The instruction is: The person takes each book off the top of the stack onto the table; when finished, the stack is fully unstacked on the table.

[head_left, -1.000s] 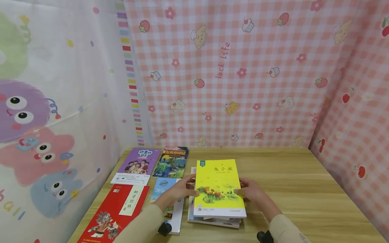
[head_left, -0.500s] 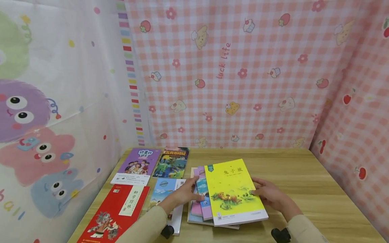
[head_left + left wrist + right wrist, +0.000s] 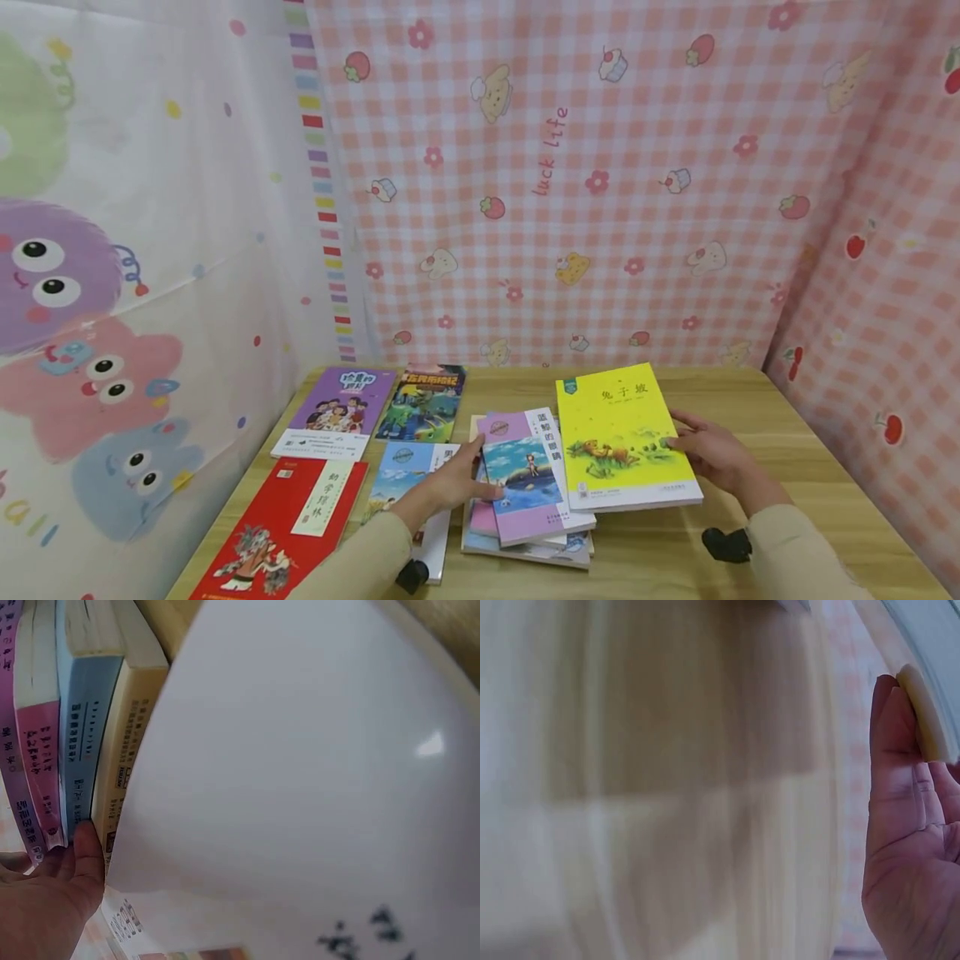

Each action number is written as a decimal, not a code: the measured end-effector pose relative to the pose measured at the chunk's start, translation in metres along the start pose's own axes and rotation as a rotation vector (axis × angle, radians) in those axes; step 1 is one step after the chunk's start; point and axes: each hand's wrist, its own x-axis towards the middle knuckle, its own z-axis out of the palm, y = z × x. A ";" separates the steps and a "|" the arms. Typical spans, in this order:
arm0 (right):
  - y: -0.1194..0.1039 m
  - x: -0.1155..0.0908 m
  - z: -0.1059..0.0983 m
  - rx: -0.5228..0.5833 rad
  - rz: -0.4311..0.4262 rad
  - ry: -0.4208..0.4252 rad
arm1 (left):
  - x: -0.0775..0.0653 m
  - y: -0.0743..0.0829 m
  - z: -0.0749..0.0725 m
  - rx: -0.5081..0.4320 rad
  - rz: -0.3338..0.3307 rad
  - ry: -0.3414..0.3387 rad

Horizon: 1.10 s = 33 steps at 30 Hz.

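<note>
A yellow book (image 3: 607,425) is held at its right edge by my right hand (image 3: 720,462), thumb on the cover and fingers beneath. The book is over the right side of a stack, overlapping it in the head view. On top of that stack lies a lilac book (image 3: 525,521) with a blue sea picture. My left hand (image 3: 450,483) rests at the stack's left edge, its fingers (image 3: 88,859) against the spines. Below the lilac book, a pink book (image 3: 41,742), a blue-spined book (image 3: 86,735) and a cream-spined book (image 3: 127,727) show in the left wrist view.
Left of the stack lie a red book (image 3: 262,533), a purple book (image 3: 337,408), a dark green comic-style book (image 3: 423,404) and a blue-and-white book (image 3: 397,475), partly under my left arm. The wooden table (image 3: 787,492) extends to the right. Patterned cloths (image 3: 570,183) enclose it.
My right hand has carried the yellow book off the stack's top, rightward and away from me, uncovering the lilac book. My left hand let go of the yellow book and stays at the stack's left edge.
</note>
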 end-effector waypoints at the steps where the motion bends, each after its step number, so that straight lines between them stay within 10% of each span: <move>1: -0.001 0.001 -0.008 -0.002 0.001 0.007 | 0.000 0.000 0.000 -0.002 0.001 0.000; 13: 0.023 0.024 -0.069 -0.047 0.086 0.117 | 0.005 0.004 0.000 -0.010 -0.012 -0.012; 33: 0.002 0.064 -0.027 -0.387 0.068 0.294 | 0.001 0.002 -0.002 -0.046 -0.018 -0.001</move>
